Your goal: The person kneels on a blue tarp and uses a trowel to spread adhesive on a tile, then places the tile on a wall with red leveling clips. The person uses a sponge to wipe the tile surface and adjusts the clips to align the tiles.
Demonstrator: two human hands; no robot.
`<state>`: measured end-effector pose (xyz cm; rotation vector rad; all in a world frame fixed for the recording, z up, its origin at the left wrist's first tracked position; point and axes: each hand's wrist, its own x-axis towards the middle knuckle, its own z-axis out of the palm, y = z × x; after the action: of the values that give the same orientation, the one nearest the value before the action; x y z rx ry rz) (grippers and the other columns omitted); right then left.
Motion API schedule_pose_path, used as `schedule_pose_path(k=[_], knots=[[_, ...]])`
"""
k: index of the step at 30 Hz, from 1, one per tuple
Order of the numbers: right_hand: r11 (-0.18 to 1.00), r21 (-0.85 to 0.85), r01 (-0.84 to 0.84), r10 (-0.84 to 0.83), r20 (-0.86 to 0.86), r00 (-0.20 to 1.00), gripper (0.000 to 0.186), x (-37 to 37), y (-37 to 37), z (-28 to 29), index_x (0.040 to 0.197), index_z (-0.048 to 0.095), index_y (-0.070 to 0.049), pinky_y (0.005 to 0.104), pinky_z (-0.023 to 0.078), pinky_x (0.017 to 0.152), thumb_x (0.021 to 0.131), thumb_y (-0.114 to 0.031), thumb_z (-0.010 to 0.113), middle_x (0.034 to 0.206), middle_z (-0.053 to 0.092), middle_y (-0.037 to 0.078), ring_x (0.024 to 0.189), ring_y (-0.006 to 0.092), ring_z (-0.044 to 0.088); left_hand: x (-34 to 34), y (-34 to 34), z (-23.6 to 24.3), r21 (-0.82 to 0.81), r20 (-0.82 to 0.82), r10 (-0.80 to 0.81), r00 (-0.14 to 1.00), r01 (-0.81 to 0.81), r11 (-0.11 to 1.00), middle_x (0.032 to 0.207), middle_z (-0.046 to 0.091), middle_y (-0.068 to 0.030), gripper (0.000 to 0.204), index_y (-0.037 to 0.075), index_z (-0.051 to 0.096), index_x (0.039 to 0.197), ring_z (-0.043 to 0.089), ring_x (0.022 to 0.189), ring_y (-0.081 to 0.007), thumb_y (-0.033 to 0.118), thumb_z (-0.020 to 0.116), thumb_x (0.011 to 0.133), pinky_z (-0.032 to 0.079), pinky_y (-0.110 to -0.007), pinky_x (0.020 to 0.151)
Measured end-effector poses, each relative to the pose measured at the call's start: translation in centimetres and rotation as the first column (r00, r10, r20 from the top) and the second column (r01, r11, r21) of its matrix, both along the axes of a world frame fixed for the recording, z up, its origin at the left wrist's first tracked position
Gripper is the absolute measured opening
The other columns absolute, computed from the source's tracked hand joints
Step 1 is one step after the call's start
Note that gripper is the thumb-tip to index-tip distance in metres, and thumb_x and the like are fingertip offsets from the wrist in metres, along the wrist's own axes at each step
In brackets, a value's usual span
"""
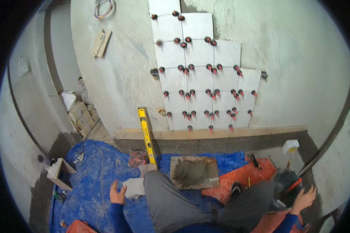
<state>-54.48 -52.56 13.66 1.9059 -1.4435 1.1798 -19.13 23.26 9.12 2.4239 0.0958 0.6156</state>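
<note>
In the head view, the left hand (118,193) is beside the left edge of a stack of white tiles (133,186) — fingers and thumb spread wide, though contact with the tiles cannot be told. The stack lies on the blue sheet (89,171), just left of the person's left knee. The right hand (305,200), fingers apart and nothing seen in its grip, is by the right rim of a dark bucket (278,182), from which a red handle (294,185) sticks out; whether it touches either is unclear.

Near the sheet's upper edge, a board (214,185) bears grey mortar (190,171), with an orange sheet (233,174) at its right edge. A yellow spirit level (146,136) stands tilted against the wall (128,89) — dark printing runs along its face. Above a timber strip (206,134) along the wall's lower edge rise stepped rows of wall tiles (198,54), red-and-black clips (188,95) at their joints.
</note>
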Motion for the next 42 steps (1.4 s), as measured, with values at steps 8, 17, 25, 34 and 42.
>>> schedule_pose_path(k=[8,17,25,34,42], knots=[[0.616,0.415,-0.669,0.552,0.378,0.743,0.031,5.3,10.2,0.0,0.082,0.060,-0.003,0.0464,0.043,0.073,0.086,-0.028,0.077,0.080,0.057,0.016,0.079,0.0362,0.054,-7.1,-9.6,1.2,-0.227,0.141,-0.208,0.968,0.236,0.945,0.076,0.061,-0.0136,0.038,0.000,0.061,0.079,0.059,0.069,-0.0267,0.033,0.074,0.092,0.046,-0.039,0.065],[0.246,0.593,-0.767,0.837,0.269,0.477,0.042,9.9,16.6,-3.1,0.072,0.057,0.002,0.0463,0.045,0.066,0.088,-0.033,0.074,0.072,0.058,0.018,0.072,0.0394,0.057,-6.5,-13.1,4.7,-0.015,-0.065,-0.430,0.901,0.430,0.903,0.069,0.056,-0.0184,0.042,0.000,0.056,0.074,0.056,0.066,-0.0371,0.035,0.071,0.091,0.043,-0.047,0.062],[-0.207,0.827,-0.523,0.809,0.446,0.383,0.028,2.1,14.9,0.1,0.081,0.064,0.002,0.0364,0.049,0.065,0.093,-0.022,0.069,0.072,0.061,0.013,0.069,0.0168,0.059,-11.9,-10.5,6.9,-0.414,-0.225,-0.585,0.780,0.466,0.781,0.064,0.053,-0.0079,0.028,0.000,0.062,0.078,0.050,0.065,-0.0145,0.022,0.072,0.092,0.044,-0.036,0.061],[0.092,0.148,-0.985,0.669,0.723,0.171,0.013,14.4,10.0,9.3,0.109,0.067,-0.004,0.0229,0.046,0.070,0.100,-0.012,0.063,0.086,0.062,-0.002,0.080,0.0062,0.056,6.8,-17.7,10.7,-0.385,0.052,-0.697,0.716,0.658,0.647,0.098,0.071,-0.0093,0.024,0.000,0.071,0.105,0.066,0.090,-0.0185,0.021,0.073,0.093,0.053,-0.032,0.084],[-0.348,0.510,-0.787,0.681,0.714,0.163,0.019,33.1,10.0,5.4,0.111,0.067,-0.002,0.0261,0.050,0.069,0.094,-0.010,0.069,0.081,0.066,0.002,0.077,0.0098,0.062,35.2,-28.0,-3.0,-0.416,-0.161,-0.453,0.877,0.356,0.837,0.105,0.073,-0.0126,0.045,0.007,0.067,0.125,0.069,0.089,-0.0200,0.024,0.077,0.085,0.056,-0.034,0.081]])
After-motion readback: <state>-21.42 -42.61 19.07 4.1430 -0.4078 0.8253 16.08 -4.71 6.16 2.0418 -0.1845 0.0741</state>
